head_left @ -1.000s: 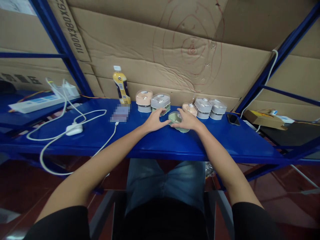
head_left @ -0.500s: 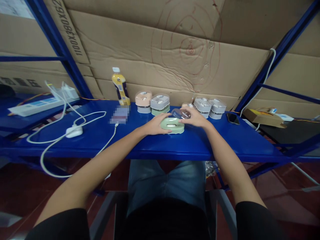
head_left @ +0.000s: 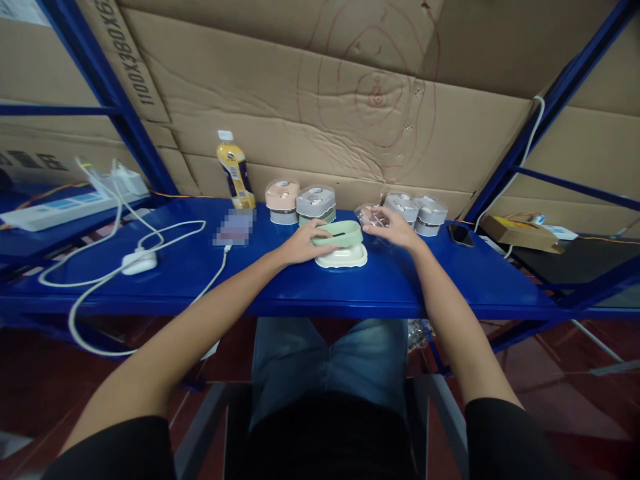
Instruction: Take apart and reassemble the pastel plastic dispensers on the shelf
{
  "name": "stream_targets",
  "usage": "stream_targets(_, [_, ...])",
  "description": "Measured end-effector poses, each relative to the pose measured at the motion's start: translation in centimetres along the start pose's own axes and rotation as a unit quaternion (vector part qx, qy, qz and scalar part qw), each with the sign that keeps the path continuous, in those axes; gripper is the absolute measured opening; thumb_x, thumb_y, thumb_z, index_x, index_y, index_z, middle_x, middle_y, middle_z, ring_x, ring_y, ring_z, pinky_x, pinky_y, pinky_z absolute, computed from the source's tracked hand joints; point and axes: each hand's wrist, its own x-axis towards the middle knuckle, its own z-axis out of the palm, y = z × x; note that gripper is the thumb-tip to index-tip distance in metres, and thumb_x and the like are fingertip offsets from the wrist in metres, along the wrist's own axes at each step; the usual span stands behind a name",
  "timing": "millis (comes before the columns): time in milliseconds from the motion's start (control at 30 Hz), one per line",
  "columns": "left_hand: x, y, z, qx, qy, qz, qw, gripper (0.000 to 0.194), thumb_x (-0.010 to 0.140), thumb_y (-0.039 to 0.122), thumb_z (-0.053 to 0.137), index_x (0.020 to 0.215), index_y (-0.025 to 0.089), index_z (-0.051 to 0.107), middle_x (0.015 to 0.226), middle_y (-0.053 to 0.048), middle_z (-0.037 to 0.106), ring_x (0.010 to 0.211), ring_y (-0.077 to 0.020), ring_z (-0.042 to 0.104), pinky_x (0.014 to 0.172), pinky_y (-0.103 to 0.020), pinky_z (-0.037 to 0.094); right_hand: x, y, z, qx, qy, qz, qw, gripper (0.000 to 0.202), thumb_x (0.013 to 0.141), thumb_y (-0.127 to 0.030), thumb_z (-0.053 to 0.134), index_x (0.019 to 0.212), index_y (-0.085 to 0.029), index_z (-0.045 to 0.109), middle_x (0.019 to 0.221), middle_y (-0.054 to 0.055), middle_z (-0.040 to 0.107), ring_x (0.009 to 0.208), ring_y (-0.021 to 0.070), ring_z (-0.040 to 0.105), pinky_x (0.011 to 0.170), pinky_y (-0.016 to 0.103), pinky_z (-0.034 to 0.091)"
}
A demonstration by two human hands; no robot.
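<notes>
My left hand (head_left: 304, 244) grips the left end of a light green, ring-like box part (head_left: 353, 233), with the thumb and fingers on its side. The green part is raised and slightly tilted above a cream tray-shaped base (head_left: 345, 257), which lies on the blue shelf. To the right, my right hand (head_left: 399, 230) is closed on a clear plastic cover (head_left: 367, 215), held just behind and beside the green part. The fingertips of this hand are partly covered by reflections in the plastic.
Behind my hands stand a peach-topped box (head_left: 282, 195), a grey-topped box (head_left: 316, 200) and two grey boxes (head_left: 431, 212). A yellow drink bottle (head_left: 235, 172), a white charger (head_left: 139, 262) with looping cable and a phone (head_left: 461, 235) lie around. Cardboard (head_left: 240, 80) closes the back.
My left hand has lifted the green part off, exposing the cream base below. My right hand has moved right with the clear cover, away from the green part.
</notes>
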Motion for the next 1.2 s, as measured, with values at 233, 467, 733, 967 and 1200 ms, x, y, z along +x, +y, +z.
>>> stream_targets(233, [0.3,-2.5,-2.0,0.064,0.021,-0.061,0.996,0.043,0.077,0.064,0.088,0.08,0.022,0.076,0.116,-0.014,0.074,0.114,-0.0354,0.072,0.109,-0.058,0.06,-0.1,0.5,-1.1,-0.101,-0.092,0.04,0.99,0.069,0.077,-0.057,0.096,0.135,-0.025,0.078,0.132,0.011,0.08,0.119,0.0363,0.076,0.106,0.056,0.063])
stream_targets(467, [0.4,-2.4,-2.1,0.066,0.026,-0.05,0.996,0.038,0.077,0.058,0.089,0.091,0.025,0.078,0.102,-0.009,0.077,0.108,-0.0338,0.073,0.104,-0.056,0.061,0.0,0.5,-0.8,-0.111,-0.103,0.047,0.987,0.079,0.07,-0.052,0.101,0.141,-0.026,0.078,0.145,0.012,0.077,0.131,0.0389,0.073,0.115,0.058,0.059])
stream_targets(733, [-0.1,0.7,-1.0,-0.005,0.004,-0.008,1.0,0.098,0.067,0.059,0.1,0.149,0.023,0.06,0.15,-0.019,0.07,0.139,-0.0417,0.069,0.119,-0.058,0.056,-0.8,-2.2,-0.1,-0.014,-0.074,-0.127,0.989,0.093,0.072,-0.058,0.097,0.155,-0.027,0.069,0.16,0.011,0.069,0.146,0.0372,0.065,0.123,0.054,0.054])
stream_targets(967, [0.2,1.0,1.3,-0.038,-0.025,0.01,0.999,0.136,0.061,0.059,0.104,0.17,0.018,0.033,0.168,-0.028,0.054,0.156,-0.0484,0.055,0.128,-0.065,0.047,-0.6,-4.5,3.1,-0.058,-0.133,-0.199,0.969,0.094,0.072,-0.053,0.098,0.157,-0.028,0.069,0.16,0.011,0.07,0.149,0.0372,0.064,0.13,0.056,0.047])
stream_targets(1200, [0.6,0.5,1.9,-0.035,-0.024,0.033,0.999,0.138,0.062,0.061,0.105,0.173,0.02,0.033,0.178,-0.029,0.041,0.163,-0.0528,0.044,0.133,-0.069,0.041,0.3,-4.2,3.6,-0.075,-0.149,-0.233,0.958,0.094,0.074,-0.054,0.099,0.159,-0.027,0.068,0.156,0.012,0.071,0.145,0.0376,0.066,0.128,0.055,0.047])
